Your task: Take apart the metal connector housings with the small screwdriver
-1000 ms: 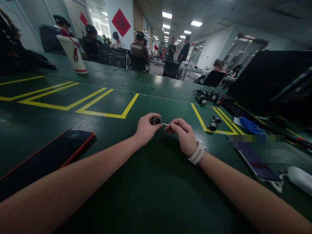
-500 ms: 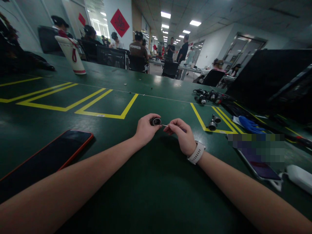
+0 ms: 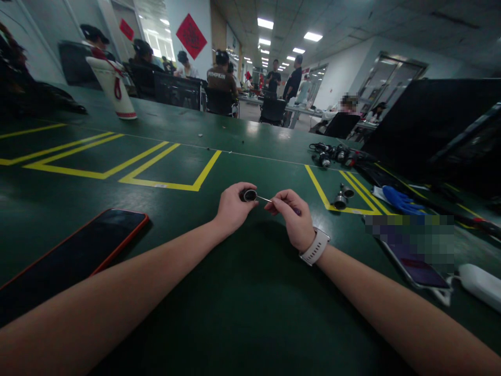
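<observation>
My left hand (image 3: 231,208) is closed around a small black round part with a silvery face (image 3: 249,195), held just above the green table (image 3: 250,313). My right hand (image 3: 293,216), with a white watch on its wrist, pinches a thin screwdriver (image 3: 266,199). The metal tip of the screwdriver touches the face of the round part. The screwdriver's dark handle is mostly hidden inside my fingers.
A dark phone in a red case (image 3: 74,253) lies at the left. At the right are a second phone (image 3: 417,263), a white object (image 3: 479,284), a blue glove (image 3: 403,201), two small metal parts (image 3: 341,197) and more black parts (image 3: 332,155). A white cup (image 3: 112,87) stands far left; people sit beyond.
Both hands have stayed nearly in place with the screwdriver tip on the round part; the view has shifted very slightly.
</observation>
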`<state>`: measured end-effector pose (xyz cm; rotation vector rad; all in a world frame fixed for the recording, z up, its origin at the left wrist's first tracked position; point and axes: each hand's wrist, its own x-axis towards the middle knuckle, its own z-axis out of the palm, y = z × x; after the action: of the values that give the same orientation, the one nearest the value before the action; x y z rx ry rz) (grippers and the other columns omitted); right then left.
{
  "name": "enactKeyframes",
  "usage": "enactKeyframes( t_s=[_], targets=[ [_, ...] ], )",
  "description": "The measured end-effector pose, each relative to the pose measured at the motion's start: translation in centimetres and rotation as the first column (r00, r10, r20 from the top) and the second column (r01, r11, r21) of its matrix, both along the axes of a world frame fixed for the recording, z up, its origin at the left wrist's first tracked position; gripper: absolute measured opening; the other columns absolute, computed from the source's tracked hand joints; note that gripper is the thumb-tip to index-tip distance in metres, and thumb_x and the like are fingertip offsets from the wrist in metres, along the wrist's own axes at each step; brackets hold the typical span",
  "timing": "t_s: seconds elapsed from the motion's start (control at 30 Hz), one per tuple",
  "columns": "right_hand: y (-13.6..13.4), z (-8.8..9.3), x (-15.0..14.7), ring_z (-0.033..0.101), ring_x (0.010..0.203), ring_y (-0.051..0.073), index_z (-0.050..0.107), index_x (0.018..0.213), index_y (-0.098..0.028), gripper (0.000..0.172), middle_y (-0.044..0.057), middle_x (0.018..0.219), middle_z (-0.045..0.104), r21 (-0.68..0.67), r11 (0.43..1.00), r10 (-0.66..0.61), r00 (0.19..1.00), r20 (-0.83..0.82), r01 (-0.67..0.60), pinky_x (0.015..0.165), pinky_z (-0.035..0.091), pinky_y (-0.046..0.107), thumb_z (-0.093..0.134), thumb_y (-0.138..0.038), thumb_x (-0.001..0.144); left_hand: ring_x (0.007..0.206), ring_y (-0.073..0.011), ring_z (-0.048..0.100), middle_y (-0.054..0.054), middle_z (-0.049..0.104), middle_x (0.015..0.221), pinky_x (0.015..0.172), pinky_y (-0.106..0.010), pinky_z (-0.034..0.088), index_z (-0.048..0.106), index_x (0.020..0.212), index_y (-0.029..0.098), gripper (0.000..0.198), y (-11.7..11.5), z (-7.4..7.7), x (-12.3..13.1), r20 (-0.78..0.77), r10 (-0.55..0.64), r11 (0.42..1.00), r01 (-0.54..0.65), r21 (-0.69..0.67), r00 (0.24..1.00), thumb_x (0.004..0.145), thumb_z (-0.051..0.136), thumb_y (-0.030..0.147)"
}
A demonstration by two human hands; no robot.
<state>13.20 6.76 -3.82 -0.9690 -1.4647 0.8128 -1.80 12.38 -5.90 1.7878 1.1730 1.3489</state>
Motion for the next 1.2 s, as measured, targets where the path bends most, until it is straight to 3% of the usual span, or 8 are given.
enactKeyframes(
  t_s=[0.3, 0.6, 0.7, 0.93, 1.2],
  targets=[
    [-1.2, 0.2, -0.5, 0.05, 0.064, 0.015, 0.055, 0.074, -0.02, 0.012, 0.001, 0.07, 0.056, 0.194, 0.971, -0.2, 0.913, 0.357, 0.137, 0.06, 0.037, 0.029, 0.049, -0.021, 0.084, 0.092, -0.0235, 0.063, -0.008, 0.067, 0.095, 0.084, -0.042, 0.05, 0.066, 0.096, 0.018, 0.034, -0.3, 0.2, 0.0, -0.126, -0.038, 0.999, 0.04, 0.019, 0.991, 0.063, 0.068, 0.009],
    [-0.2, 0.2, -0.1, 0.057, 0.067, 0.016, 0.053, 0.068, -0.019, 0.013, 0.0, 0.065, 0.058, -0.002, 0.999, -0.044, 0.998, 0.048, 0.044, 0.067, 0.044, 0.032, 0.05, -0.022, 0.081, 0.092, -0.0242, 0.063, -0.009, 0.068, 0.095, 0.083, -0.044, 0.05, 0.065, 0.096, 0.016, 0.032, -0.2, 0.0, 0.1, -0.087, -0.08, 0.997, 0.079, -0.008, 0.993, 0.065, 0.067, 0.012],
    [-0.3, 0.1, -0.1, 0.057, 0.067, 0.016, 0.053, 0.069, -0.019, 0.012, 0.0, 0.065, 0.058, 0.027, 0.998, -0.054, 0.997, 0.056, 0.053, 0.066, 0.044, 0.031, 0.05, -0.022, 0.081, 0.092, -0.0241, 0.063, -0.009, 0.068, 0.095, 0.084, -0.044, 0.05, 0.065, 0.097, 0.016, 0.032, -0.2, 0.0, 0.1, -0.095, -0.079, 0.997, 0.08, 0.004, 0.992, 0.065, 0.067, 0.013],
    [-0.9, 0.0, -0.4, 0.052, 0.063, 0.014, 0.053, 0.068, -0.019, 0.014, -0.001, 0.065, 0.056, 0.158, 0.978, -0.176, 0.951, 0.253, 0.139, 0.061, 0.039, 0.028, 0.048, -0.019, 0.081, 0.093, -0.0229, 0.063, -0.008, 0.067, 0.097, 0.085, -0.042, 0.05, 0.066, 0.095, 0.017, 0.034, -0.1, -0.1, 0.1, -0.164, -0.063, 0.998, 0.066, 0.016, 0.984, 0.062, 0.068, 0.008],
    [-0.1, 0.2, 0.0, 0.055, 0.06, 0.014, 0.053, 0.063, -0.019, 0.014, -0.001, 0.059, 0.058, -0.016, 0.997, -0.078, 0.997, -0.005, 0.078, 0.061, 0.044, 0.029, 0.05, -0.021, 0.077, 0.089, -0.0228, 0.064, -0.008, 0.068, 0.094, 0.08, -0.041, 0.051, 0.065, 0.095, 0.015, 0.032, -0.3, 0.3, 0.1, -0.172, -0.078, 0.997, 0.078, -0.003, 0.982, 0.063, 0.069, 0.01]
  ],
)
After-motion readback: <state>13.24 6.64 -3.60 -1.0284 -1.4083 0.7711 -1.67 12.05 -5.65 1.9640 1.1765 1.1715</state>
